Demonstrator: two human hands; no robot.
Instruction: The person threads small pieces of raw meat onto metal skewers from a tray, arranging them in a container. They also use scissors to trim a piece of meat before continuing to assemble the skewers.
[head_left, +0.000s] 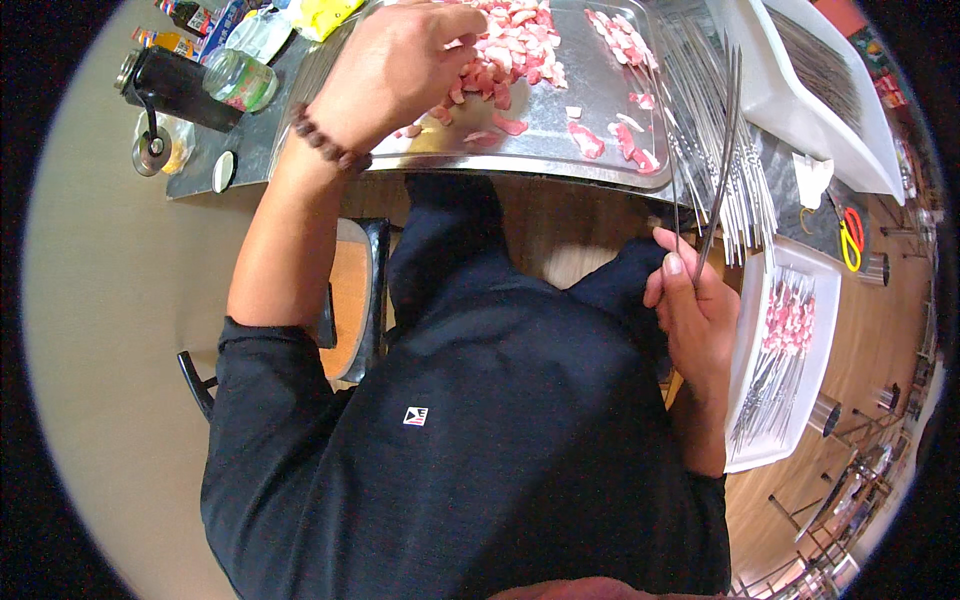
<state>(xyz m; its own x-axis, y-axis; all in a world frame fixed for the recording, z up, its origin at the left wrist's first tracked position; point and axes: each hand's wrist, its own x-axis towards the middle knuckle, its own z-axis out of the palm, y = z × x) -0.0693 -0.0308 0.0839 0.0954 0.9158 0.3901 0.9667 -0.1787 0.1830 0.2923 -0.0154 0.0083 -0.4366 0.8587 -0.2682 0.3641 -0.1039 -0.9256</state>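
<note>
My left hand, with a beaded bracelet at its wrist, is over the left part of a metal tray, at the edge of a pile of raw meat pieces. Its fingertips are partly hidden, so whether they pinch a piece cannot be told. My right hand is near the table's front edge at the right and holds several thin metal skewers between thumb and fingers, their points upward. One of these stands apart from the rest. Threaded meat lies at the tray's upper right, with loose pieces below it.
Bare metal skewers lie right of the tray, beside a white bin of more skewers. A white container lower right holds meat skewers. Scissors lie at the right. A glass jar and a black bottle stand left.
</note>
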